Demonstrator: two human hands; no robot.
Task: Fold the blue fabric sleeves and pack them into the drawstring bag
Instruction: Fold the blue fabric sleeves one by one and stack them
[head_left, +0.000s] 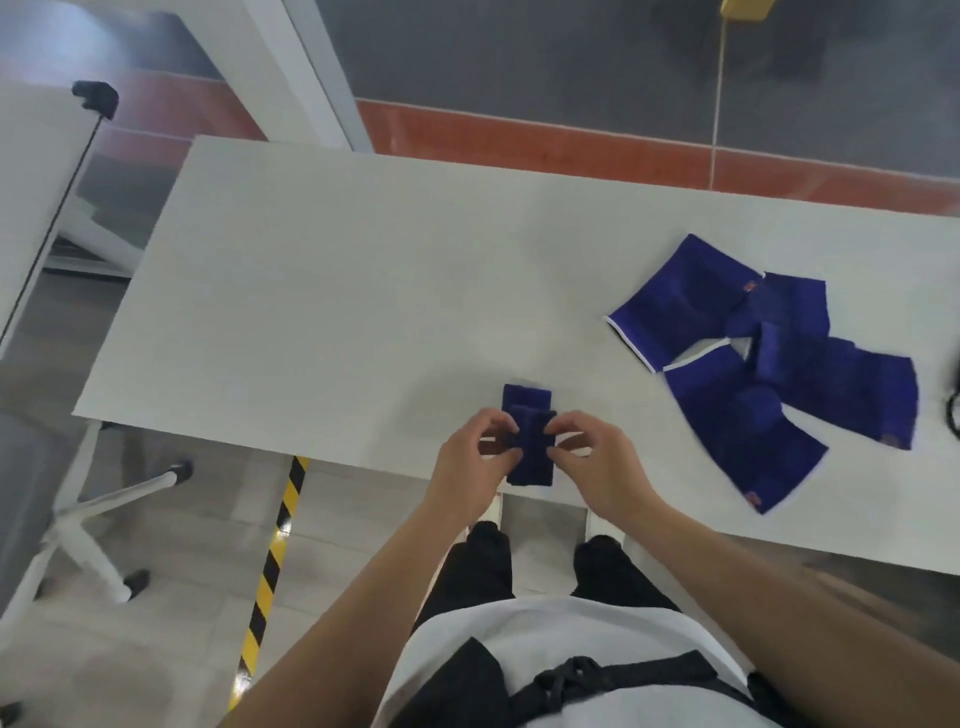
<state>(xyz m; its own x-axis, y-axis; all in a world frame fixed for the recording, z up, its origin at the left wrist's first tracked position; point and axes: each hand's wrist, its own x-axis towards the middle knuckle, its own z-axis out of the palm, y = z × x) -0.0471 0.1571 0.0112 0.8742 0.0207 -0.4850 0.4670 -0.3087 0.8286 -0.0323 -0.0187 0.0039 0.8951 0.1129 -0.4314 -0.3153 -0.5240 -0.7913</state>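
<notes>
Head view, landmark: the white table (363, 291), seen from above; every place below is given against it.
Sleeve in work: a small blue sleeve (528, 436) is lying at the table's near edge, in front of the person, its near end reaching the edge itself.
Why there: it is sitting close to the body, probably so both hands can be pressing a fold flat against the tabletop.
Left hand: the left hand (475, 457) is arching over the sleeve's left side, wrist raised, thumb and fingers pinching the cloth together.
Right hand: the right hand (597, 457) is mirroring it on the right side, fingers curled inward and clamping on the same sleeve.
Forearms: both are reaching in from below the near edge and converging on the sleeve.
Waiting pile: the unfolded blue sleeves (769, 364) are lying overlapped and flat toward the table's right end, well apart from the hands, probably parked there to keep the working spot free.
Drawstring bag: not showing anywhere on the table.
Stage, as a judgement: folding is under way on the first piece; packing is not yet begun.
</notes>
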